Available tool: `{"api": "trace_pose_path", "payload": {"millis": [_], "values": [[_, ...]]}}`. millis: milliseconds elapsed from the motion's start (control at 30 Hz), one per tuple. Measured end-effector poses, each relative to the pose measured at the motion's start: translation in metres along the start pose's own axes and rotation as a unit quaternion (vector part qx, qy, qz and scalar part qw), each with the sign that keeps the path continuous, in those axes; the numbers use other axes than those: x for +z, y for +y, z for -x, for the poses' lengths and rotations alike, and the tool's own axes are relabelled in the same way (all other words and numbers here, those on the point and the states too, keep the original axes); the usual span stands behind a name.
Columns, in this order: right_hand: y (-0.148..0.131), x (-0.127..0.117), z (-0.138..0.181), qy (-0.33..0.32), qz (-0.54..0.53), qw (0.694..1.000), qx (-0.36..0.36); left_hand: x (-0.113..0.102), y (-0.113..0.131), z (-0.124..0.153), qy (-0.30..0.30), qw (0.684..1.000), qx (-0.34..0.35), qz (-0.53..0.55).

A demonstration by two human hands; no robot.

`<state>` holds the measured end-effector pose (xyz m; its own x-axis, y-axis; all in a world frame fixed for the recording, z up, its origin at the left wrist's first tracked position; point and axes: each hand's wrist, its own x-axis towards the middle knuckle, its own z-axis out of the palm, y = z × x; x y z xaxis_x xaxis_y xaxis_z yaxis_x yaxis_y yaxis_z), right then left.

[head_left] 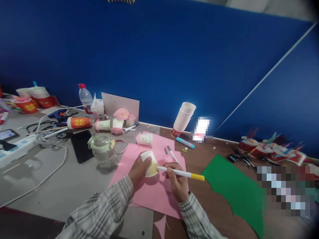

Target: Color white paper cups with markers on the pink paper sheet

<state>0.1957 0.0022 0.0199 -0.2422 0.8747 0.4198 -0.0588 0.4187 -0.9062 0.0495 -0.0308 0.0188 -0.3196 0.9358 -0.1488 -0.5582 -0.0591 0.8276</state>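
Yellow marker held to the paper cup

Past the lidded jar, the tilted paper cup is gripped by the left hand over the pink paper. Its wall is partly yellow, so colouring seems to be the step in hand. At its right side the marker's tip is poised, contact hard to tell, its barrel pinched by the right hand; a steady cup and light strokes are probably called for next

Light is dim and diffuse, the blue partition darkening toward upper left. Soft shadows fall on pink paper. Right-edge paper cups blur and stretch; pixelation masks lower right.
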Motion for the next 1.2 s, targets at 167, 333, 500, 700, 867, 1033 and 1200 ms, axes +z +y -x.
{"api": "trace_pose_path", "payload": {"millis": [167,333,500,700,867,1033,1200], "values": [[0.010,-0.003,-0.005,0.025,-0.067,0.996,0.056,0.003,0.004,0.002,-0.039,0.999,-0.014,-0.005],[0.002,0.000,-0.005,0.017,-0.069,0.996,0.046,-0.001,0.002,-0.001,-0.063,0.998,-0.011,-0.012],[0.000,0.002,-0.004,0.007,-0.094,0.993,0.066,0.000,0.002,0.000,-0.052,0.998,-0.018,0.003],[0.004,0.002,-0.004,0.023,-0.123,0.989,0.076,0.001,0.004,0.001,-0.056,0.998,-0.022,0.014],[0.004,0.001,-0.004,0.009,-0.119,0.990,0.080,0.001,0.004,0.001,-0.046,0.999,-0.013,0.013],[0.006,0.001,-0.005,0.022,-0.107,0.990,0.083,0.004,0.008,0.003,-0.052,0.998,-0.019,0.020],[0.008,0.000,-0.005,0.030,-0.121,0.989,0.086,0.004,0.009,0.003,-0.056,0.998,-0.018,0.018]]}}
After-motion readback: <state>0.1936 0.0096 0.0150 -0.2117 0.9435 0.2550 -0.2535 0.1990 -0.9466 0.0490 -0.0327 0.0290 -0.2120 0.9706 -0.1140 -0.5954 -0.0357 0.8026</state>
